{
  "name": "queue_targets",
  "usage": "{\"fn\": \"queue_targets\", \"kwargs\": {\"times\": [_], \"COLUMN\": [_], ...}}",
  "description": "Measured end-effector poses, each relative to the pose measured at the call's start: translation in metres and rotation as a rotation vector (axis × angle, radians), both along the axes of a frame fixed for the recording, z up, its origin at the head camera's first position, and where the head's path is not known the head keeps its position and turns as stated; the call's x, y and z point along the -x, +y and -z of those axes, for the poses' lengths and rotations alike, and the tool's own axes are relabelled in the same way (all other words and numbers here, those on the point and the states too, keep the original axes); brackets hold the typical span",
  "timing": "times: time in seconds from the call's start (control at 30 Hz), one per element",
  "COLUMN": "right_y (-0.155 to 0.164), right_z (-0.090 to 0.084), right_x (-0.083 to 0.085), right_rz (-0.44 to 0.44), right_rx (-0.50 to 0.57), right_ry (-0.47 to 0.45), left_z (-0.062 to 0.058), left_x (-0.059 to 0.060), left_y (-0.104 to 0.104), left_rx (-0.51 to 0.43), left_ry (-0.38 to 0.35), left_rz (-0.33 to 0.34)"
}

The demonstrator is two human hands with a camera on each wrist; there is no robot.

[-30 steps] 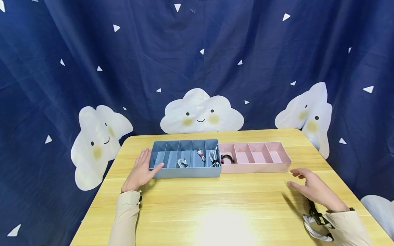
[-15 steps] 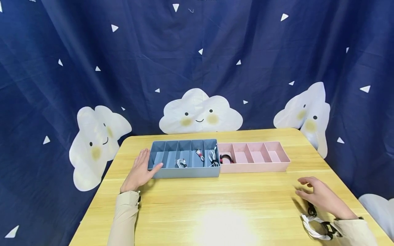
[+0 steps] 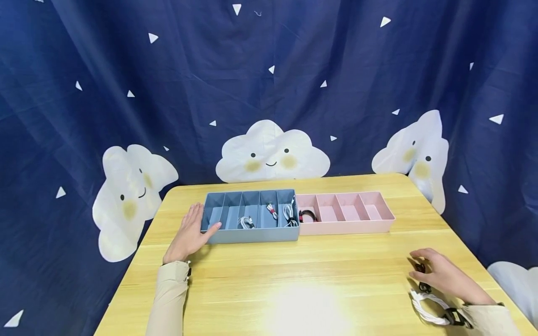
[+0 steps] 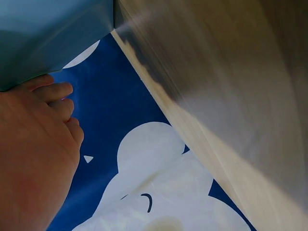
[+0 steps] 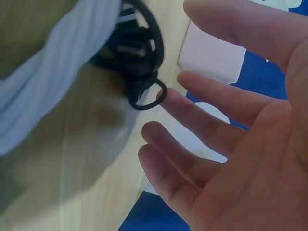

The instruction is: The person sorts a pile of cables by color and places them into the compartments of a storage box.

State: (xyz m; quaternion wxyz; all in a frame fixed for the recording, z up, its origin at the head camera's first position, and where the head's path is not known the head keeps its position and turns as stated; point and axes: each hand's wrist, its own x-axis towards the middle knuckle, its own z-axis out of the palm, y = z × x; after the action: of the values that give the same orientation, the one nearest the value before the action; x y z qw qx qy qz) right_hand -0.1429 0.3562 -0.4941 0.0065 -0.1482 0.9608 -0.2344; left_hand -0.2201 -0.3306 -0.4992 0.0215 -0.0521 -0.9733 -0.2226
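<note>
- Where the right hand (image 3: pixel 441 276) hovers low over the table (image 3: pixel 302 280), a black cable coil (image 3: pixel 421 275) lies just under its fingertips; in the right wrist view a fingertip (image 5: pixel 169 98) touches a loop of that black cable coil (image 5: pixel 137 57). Fingers spread and only lightly bent, gripping nothing.
- Just beside that hand, on the wrist side, a white cable bundle (image 3: pixel 428 310) lies on the table, touching or nearly touching the black coil; cannot tell which. A dark connector (image 3: pixel 453 318) shows at its near end.
- Left hand (image 3: pixel 189 233) rests flat on the table, fingers straight, pressed against the outer end wall of the blue tray (image 3: pixel 252 233); thumb lies along the tray's front corner. Left wrist view shows the fingers (image 4: pixel 53 91) against the blue wall (image 4: pixel 53 33). Holds nothing.
- Past the left hand's fingers, the blue tray holds coiled cables in its compartments farthest from that hand: a white one (image 3: pixel 246 222), a red-and-white one (image 3: pixel 272 211), another white one (image 3: pixel 290 215).
- Pink tray (image 3: pixel 349 226) butts end to end against the blue one, well forward of the right hand; a black-and-red cable (image 3: pixel 308 215) sits in its compartment nearest the blue tray.
- Behind the table: dark blue curtain (image 3: pixel 269 84) with white smiling clouds.
</note>
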Motion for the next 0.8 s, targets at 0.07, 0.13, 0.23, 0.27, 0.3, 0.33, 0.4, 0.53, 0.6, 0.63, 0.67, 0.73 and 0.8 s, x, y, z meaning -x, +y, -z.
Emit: {"fn": "queue_targets", "kwargs": {"times": [0.07, 0.13, 0.23, 0.27, 0.3, 0.33, 0.4, 0.53, 0.6, 0.63, 0.67, 0.73, 0.8], "right_y": [0.002, 0.004, 0.008, 0.009, 0.010, 0.010, 0.011, 0.014, 0.016, 0.018, 0.019, 0.021, 0.023], "right_z": [0.002, 0.004, 0.006, 0.006, 0.006, 0.006, 0.005, 0.003, 0.003, 0.003, 0.004, 0.005, 0.005], "right_x": [-0.002, -0.003, -0.006, -0.006, -0.007, -0.008, -0.009, -0.012, -0.012, -0.013, -0.013, -0.014, -0.015], "right_rz": [-0.001, -0.011, -0.030, -0.035, -0.041, -0.042, -0.048, -0.047, -0.056, -0.058, -0.054, -0.056, -0.056], "right_rx": [-0.020, -0.028, -0.036, -0.037, -0.037, -0.041, -0.044, -0.033, -0.019, -0.015, -0.015, -0.008, -0.005], "right_ry": [0.002, 0.008, 0.008, 0.007, 0.008, -0.005, -0.018, -0.085, -0.107, -0.113, -0.107, -0.100, -0.092], "left_z": [0.000, -0.001, -0.001, -0.001, -0.002, -0.002, -0.002, -0.001, -0.001, 0.000, 0.000, 0.000, 0.000], "left_x": [0.000, -0.001, -0.001, -0.001, -0.001, -0.001, -0.001, -0.001, 0.000, 0.000, 0.000, 0.000, 0.001], "left_y": [0.000, 0.001, 0.001, 0.001, 0.001, 0.001, 0.001, 0.001, 0.001, 0.001, 0.001, 0.001, 0.000], "left_rx": [0.000, 0.000, -0.005, -0.007, -0.008, -0.008, -0.007, 0.002, 0.002, 0.002, 0.001, -0.001, -0.001], "left_ry": [-0.004, -0.005, -0.007, -0.006, -0.006, -0.007, -0.007, 0.000, 0.003, 0.004, 0.004, 0.005, 0.006], "left_rz": [-0.002, -0.002, -0.002, -0.003, -0.003, -0.003, -0.003, -0.002, -0.001, -0.002, -0.002, -0.003, -0.003]}}
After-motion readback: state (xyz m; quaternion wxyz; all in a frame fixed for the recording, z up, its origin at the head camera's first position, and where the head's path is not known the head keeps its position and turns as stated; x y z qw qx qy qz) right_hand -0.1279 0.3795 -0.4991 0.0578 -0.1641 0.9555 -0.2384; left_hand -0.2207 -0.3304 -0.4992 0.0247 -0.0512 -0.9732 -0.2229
